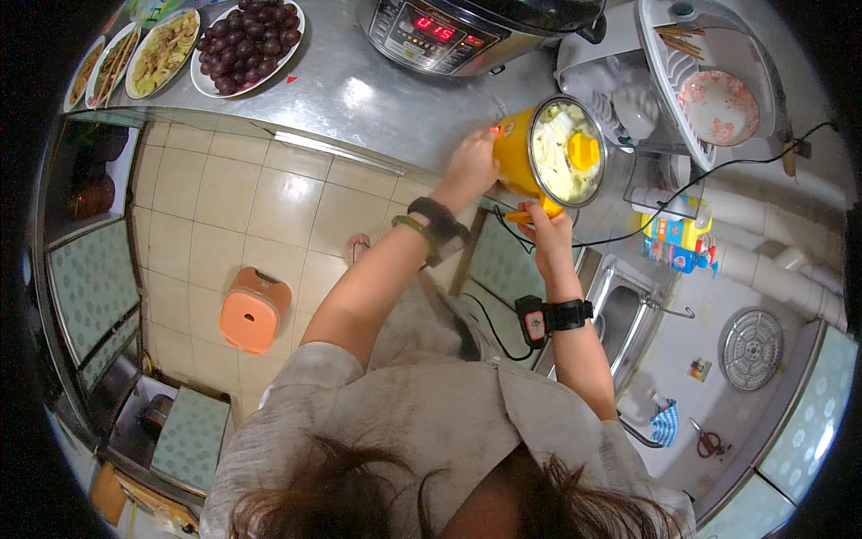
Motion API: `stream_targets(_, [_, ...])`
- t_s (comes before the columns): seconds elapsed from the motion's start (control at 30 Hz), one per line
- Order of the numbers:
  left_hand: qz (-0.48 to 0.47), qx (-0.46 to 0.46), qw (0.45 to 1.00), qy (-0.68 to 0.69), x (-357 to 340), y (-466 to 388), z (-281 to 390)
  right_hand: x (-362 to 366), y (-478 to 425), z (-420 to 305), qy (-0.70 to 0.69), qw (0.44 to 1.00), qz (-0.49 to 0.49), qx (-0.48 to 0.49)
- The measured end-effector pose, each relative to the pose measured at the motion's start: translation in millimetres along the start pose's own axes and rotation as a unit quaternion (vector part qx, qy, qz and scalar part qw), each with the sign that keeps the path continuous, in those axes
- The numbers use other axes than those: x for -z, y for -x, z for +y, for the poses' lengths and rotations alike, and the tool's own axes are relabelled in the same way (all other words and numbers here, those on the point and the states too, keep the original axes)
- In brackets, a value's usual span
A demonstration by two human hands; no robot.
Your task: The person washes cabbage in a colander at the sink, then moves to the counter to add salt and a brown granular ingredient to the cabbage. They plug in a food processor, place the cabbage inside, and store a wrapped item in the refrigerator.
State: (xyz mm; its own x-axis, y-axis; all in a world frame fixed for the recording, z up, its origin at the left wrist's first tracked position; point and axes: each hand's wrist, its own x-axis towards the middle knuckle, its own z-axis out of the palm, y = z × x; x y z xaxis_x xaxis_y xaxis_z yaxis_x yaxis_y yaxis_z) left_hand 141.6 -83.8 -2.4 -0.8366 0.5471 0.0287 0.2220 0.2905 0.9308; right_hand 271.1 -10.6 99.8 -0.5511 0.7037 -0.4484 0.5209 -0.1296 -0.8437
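A yellow electric pot is between my hands at the right end of the metal counter. Pale chopped food shows through its clear lid, which has a yellow knob. My left hand holds the pot's side low down, its fingertips beside a small red light. My right hand grips the yellow handle on the near side. The pot leans to the right; I cannot tell whether its base touches the counter. A black cord runs near the handle towards the wall.
An electric pressure cooker with a lit display stands behind. A dish rack holds bowls and chopsticks. Grapes and several plated dishes are at left. Bottles and a sink lie right; an orange stool stands on the floor.
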Motion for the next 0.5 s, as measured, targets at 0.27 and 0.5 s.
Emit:
stream_targets(0.27, [0.029,-0.017,0.999,0.024,-1.3,1.9,-6.2,-2.6,-5.5,-4.9,0.012,1.000,0.008,0.002])
stream_targets(0.5, [0.029,-0.019,0.998,0.043,61.3,42.2,7.3,3.0,-10.1,0.5,0.073,0.996,-0.041,-0.006])
